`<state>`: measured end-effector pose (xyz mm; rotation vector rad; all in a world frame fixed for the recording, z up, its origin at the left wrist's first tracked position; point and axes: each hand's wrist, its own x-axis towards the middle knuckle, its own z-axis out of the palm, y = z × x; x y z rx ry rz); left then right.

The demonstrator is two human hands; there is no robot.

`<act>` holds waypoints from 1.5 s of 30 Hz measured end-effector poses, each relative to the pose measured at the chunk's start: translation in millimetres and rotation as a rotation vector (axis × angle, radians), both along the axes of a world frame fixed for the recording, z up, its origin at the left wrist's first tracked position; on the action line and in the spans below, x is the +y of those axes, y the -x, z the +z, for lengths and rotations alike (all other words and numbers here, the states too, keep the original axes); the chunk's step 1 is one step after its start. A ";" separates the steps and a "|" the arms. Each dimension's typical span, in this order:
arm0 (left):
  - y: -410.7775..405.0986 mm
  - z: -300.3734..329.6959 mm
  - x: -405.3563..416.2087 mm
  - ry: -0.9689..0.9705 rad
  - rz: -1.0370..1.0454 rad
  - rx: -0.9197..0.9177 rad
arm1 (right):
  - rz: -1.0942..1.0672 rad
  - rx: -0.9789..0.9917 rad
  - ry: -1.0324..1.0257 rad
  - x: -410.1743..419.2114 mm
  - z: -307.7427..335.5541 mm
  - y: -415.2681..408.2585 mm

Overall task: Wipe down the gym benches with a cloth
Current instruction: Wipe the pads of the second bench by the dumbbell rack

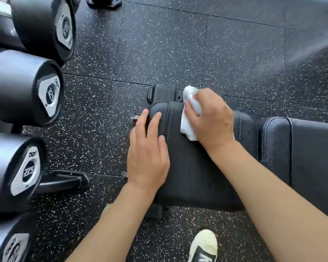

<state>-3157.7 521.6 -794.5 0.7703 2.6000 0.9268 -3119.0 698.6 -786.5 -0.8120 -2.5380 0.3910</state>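
I have one white cloth, bunched up and gripped in my right hand, fingers curled round it, pressing it onto the far end of the black seat pad. Most of the cloth is hidden under my palm — only a crumpled lobe at the far edge and a flap on the left show. My left hand lies flat on the pad's left edge, fingers straight and holding nothing. Two pads are in view: the one I lean on and a second pad to the right, cut off by the frame. Four dumbbell ends stand along the left, the nearest cropped, their numbers hard to read. One shoe shows on the speckled floor — its heel is out of frame.
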 end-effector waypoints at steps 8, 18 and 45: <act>2.3 -3.7 0.7 0.016 0.014 0.022 | 0.344 0.010 -0.076 -68.0 -7.3 -70.1; 0.4 -6.5 4.1 0.015 0.036 0.056 | -0.200 -0.017 -0.009 36.7 -6.2 -56.6; 2.7 -3.2 -5.9 -0.153 0.174 -0.213 | 0.063 0.065 0.078 -43.8 -6.3 40.0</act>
